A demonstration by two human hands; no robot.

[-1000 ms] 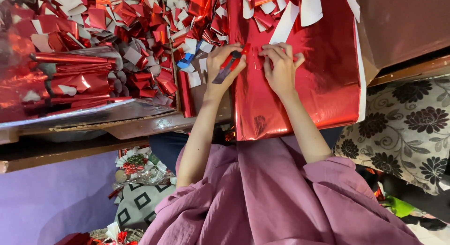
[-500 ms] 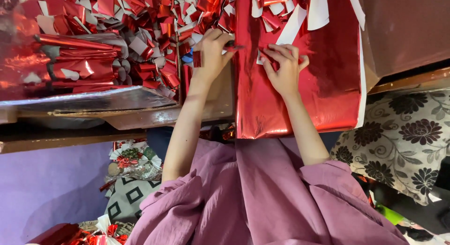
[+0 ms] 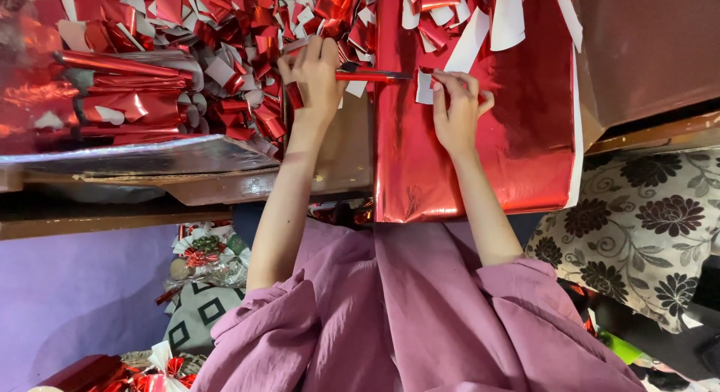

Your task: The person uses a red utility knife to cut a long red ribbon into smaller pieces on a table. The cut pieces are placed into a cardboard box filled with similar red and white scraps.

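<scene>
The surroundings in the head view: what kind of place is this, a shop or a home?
Probably a home craft workspace. The left hand holds a red-handled cutter on a red foil sheet, the right hand pinches a foil strip, cut foil pieces lie heaped, and a floral cushion sits beside.

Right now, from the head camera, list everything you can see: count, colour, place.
Foil sheet: one, shiny red, hanging over the table edge under the right hand.
Cutter: one, red handle, held across the sheet's left edge.
Foil pieces: many, red and white, heaped upper left.
Foil rolls: several, red, far left.
Cushion: one, cream with dark flowers, right.
Left hand: gripping the cutter.
Right hand: pinching a foil strip on the sheet.
</scene>
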